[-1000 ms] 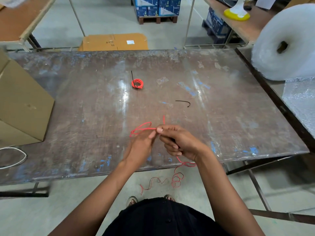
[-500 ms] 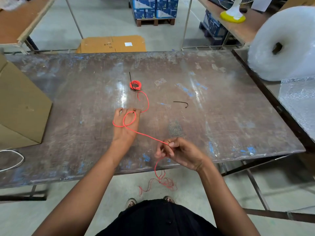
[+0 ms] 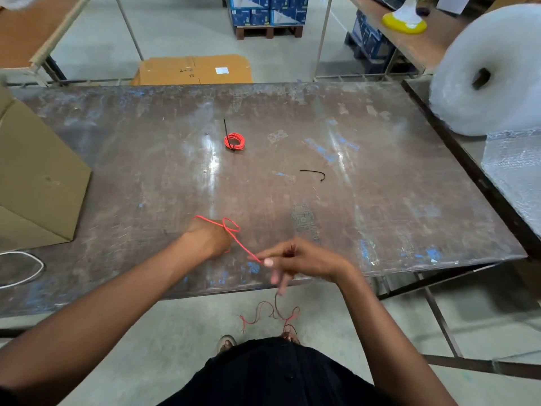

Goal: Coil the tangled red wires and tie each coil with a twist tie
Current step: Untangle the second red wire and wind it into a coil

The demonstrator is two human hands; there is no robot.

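Thin red wire (image 3: 243,246) looped round closed left hand (image 3: 209,237), pinched in right hand (image 3: 295,263), scuffed glossy table (image 3: 380,200)

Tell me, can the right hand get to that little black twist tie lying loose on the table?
Probably yes. The loose twist tie lies in the open on the table, with nothing between it and the right hand. That hand's grip is pinching the red wire, though, so it would likely have to let go first.
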